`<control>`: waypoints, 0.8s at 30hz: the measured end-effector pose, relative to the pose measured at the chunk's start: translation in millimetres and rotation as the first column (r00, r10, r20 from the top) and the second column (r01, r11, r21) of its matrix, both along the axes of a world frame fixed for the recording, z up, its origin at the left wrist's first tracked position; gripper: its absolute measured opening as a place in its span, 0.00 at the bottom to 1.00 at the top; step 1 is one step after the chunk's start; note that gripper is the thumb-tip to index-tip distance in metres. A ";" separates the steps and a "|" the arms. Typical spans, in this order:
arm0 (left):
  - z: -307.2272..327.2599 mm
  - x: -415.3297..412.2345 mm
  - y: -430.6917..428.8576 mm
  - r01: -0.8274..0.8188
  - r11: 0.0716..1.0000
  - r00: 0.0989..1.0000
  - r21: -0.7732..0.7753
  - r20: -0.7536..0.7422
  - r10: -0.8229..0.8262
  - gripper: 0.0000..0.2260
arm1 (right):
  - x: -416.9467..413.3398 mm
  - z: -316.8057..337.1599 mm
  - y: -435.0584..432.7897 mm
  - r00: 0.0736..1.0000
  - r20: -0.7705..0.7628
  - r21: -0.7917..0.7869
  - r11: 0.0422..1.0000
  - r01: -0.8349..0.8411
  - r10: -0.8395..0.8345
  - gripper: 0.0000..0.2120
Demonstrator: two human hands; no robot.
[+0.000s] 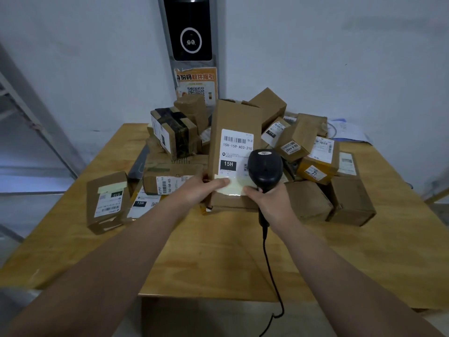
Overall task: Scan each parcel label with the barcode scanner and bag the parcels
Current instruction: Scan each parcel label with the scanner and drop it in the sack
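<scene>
Right hand (269, 200): fingers wrapped tight around the handle of the barcode scanner (265, 169); scanner black, its head raised in front of the lower right part of the label (237, 153); a black cable (272, 276) runs from the handle base down across the tabletop (230, 251) and over its near edge.

Left hand (199, 188): fingers and thumb clasped on the lower left edge of the tall parcel (234, 122), thumb laid across a pale strip of tape (233, 186) on its front face; both forearms bare, reaching in from the near side.

Tall parcel: brown cardboard, standing upright on the tabletop between the two hands, front face toward the camera; label white, printed with a barcode at top, the code 15H-159-A03-210 below it, a black box reading 15H, and a small QR mark partly behind the scanner head.

Pile of parcels (313, 152): brown cardboard boxes of mixed shapes, heaped behind and to both sides of the tall parcel, several tilted, most bearing white labels; one box wrapped in dark tape (173, 132) at the left rear; one labelled box (107, 203) lying apart at the near left.

Tabletop: light wood.

Behind the pile: a white wall; a black device with a ringed lens (190, 27) mounted upright; an orange notice with a QR code (195, 83) just beneath it.
</scene>
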State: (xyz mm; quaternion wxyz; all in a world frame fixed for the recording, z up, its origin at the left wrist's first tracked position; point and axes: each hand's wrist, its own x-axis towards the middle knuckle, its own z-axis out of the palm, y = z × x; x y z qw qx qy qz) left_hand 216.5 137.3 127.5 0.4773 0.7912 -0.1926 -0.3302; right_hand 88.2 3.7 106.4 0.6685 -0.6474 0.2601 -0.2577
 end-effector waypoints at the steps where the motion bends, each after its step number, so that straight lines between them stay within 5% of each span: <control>1: -3.7 0.5 0.5 -0.012 0.999 0.999 -0.040 -0.053 0.010 0.18 | -1.3 1.3 -1.3 1.000 0.003 0.023 1.000 0.010 -0.010 0.15; 6: -31.8 -3.5 4.9 -0.148 0.985 0.967 -0.090 -0.224 0.125 0.26 | -11.5 4.9 -5.5 0.996 -0.060 0.022 0.998 0.059 -0.058 0.13; 11: -55.4 -13.2 3.0 -0.222 0.969 0.959 -0.112 -0.206 0.196 0.39 | -19.0 9.5 8.6 0.982 -0.149 0.002 0.993 -0.115 0.114 0.03; 16: -64.4 -19.4 1.8 -0.235 0.965 0.970 -0.116 -0.097 0.224 0.39 | -23.8 5.7 21.1 0.971 -0.181 0.070 0.987 -0.148 0.158 0.06; 20: -66.3 -21.5 0.0 -0.235 0.964 0.971 -0.125 -0.070 0.228 0.39 | -30.8 3.1 24.2 0.977 -0.136 0.092 0.984 -0.151 0.162 0.19; 24: -69.0 -23.9 -1.2 -0.241 0.962 0.970 -0.131 -0.058 0.235 0.37 | -33.9 0.8 25.4 0.987 -0.122 0.088 0.992 -0.093 0.103 0.18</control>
